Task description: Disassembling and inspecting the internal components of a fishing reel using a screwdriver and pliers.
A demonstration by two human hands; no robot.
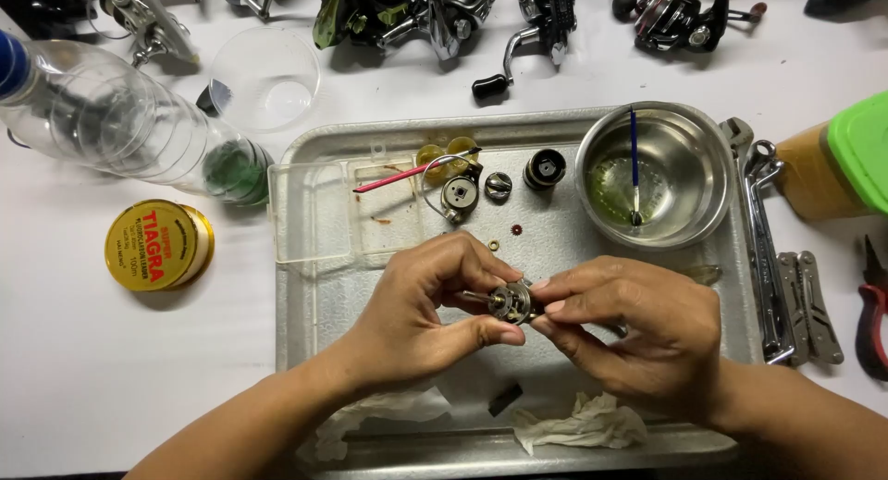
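- The left hand [416, 309] and the right hand [638, 327] meet over a metal tray [305, 304] on the white counter [83, 369], both pinching one small metal reel part [511, 301].
- The left fingers [481, 272] are clenched around the part's near side: thumb beneath it, forefinger curled over the top, a thin shaft poking out toward them.
- The right fingers [555, 306] grip the opposite side with thumb and fingertips, so the part sits squeezed between both sets of fingertips, held clear of the tray floor.
- Just beyond the fingers, on the tray, lie a small brass ring [493, 245] and a tiny red washer [516, 229].
- Further beyond them sit loose reel pieces: a round geared part [460, 194], a small cap [498, 186] and a dark spool-like piece [545, 168].
- Beyond the right fingers stands a steel bowl [689, 138] holding greenish liquid and a blue-handled brush [635, 166].
- Below the fingers, near the tray's front edge, lie crumpled tissue [583, 423] and a small black piece [504, 399].
- Left of the left fingers, a clear plastic box [314, 212] rests on the tray.
- Well to the left, off the tray, a yellow line spool [157, 244] lies on the counter.
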